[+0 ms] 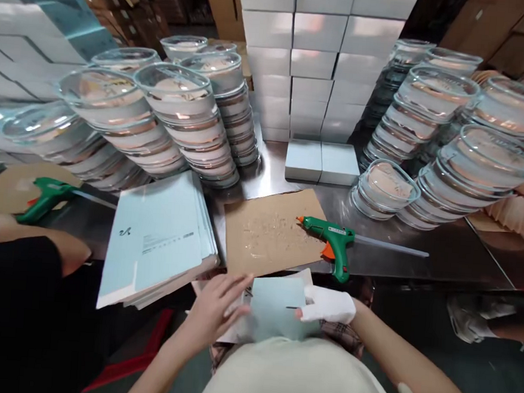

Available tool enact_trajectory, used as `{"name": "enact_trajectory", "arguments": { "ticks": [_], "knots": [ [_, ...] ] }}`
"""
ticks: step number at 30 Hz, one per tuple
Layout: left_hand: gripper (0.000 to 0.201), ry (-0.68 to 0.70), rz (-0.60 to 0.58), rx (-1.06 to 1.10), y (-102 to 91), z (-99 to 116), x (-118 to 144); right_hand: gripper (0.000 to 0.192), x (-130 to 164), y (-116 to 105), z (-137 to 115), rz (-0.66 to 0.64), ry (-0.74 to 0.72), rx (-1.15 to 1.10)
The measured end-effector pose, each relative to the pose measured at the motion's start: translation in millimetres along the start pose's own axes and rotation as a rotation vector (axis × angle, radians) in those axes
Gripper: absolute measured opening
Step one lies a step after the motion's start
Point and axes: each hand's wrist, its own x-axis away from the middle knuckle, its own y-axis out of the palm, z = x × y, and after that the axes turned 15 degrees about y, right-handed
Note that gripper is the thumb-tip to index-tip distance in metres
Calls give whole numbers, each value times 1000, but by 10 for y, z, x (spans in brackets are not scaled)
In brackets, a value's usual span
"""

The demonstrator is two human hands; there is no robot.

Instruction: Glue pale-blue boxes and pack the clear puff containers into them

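A light-blue printed cardboard piece (276, 308), seemingly a box blank with white flaps, lies in my lap against the table's front edge. My left hand (219, 308) is bare and slightly blurred, its fingers stretched out over the cardboard's left side. On the opposite side, my right hand (328, 305) wears a white glove with bare fingertips and pinches the cardboard's right edge, the thumb on top. A short dark line shows beside that thumb; I cannot make out what it is. Just beyond lies a green glue gun (337, 241) with an orange trigger and a clear glue stick.
A brown cardboard sheet (268, 230) with glue spots lies under the glue gun's nozzle. Light-blue flat blanks (161, 231) are stacked at left. Glass dishes (182, 107) stand in tall stacks on both sides, white boxes (314, 62) behind. A co-worker's arm (30, 234) is at far left.
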Motion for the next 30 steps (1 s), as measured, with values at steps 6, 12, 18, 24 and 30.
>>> {"name": "enact_trajectory", "arguments": {
  "ticks": [6,12,18,24,30],
  "knots": [
    [60,-85,-165,103,144,124,272,84,131,222,289,98,-126,-52],
    [49,-382,338,193,230,179,226,96,158,382,731,1094,-419,87],
    [56,-403,247,483,704,377,-244,89,-195,385,603,1343,-548,169],
    [73,-338,531,556,1002,392,-339,56,-66,288,602,1356,-508,207],
    [65,-356,659,550,1277,548,-381,33,-178,410,429,1488,-459,-154]
  ]
}}
